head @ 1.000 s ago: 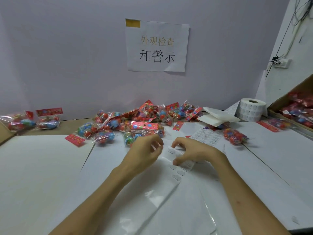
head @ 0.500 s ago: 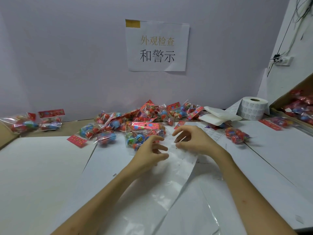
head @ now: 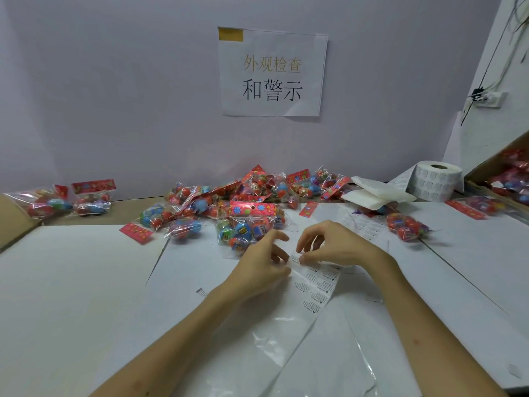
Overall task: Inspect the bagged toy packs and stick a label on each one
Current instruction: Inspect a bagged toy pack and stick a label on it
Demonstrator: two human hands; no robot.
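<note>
While both hands meet at the middle of the frame, they work on a label strip that lies on the white table. The left hand has its fingers curled, and the thumb and first fingers pinch at the upper left end of the strip. The right hand is arched above the same end, its fingertips pressed together on the edge of the strip, the other fingers lifted. Whether a single label is already between the fingers I cannot tell, it is too small. The strip carries small printed labels in rows and runs down and to the right from the hands, onto a shiny plastic sheet in the lower middle of the frame.

Just above the left hand lies one toy pack with a red header card, touching the front of a pile of packs in the centre, against the wall. Two more packs stand apart at the left edge, and one pack lies alone right of the hands. A label roll stands at the upper right of the table, beside white folded pads. A box with more packs shows at the right edge. On the wall hangs a paper sign with printed characters.
</note>
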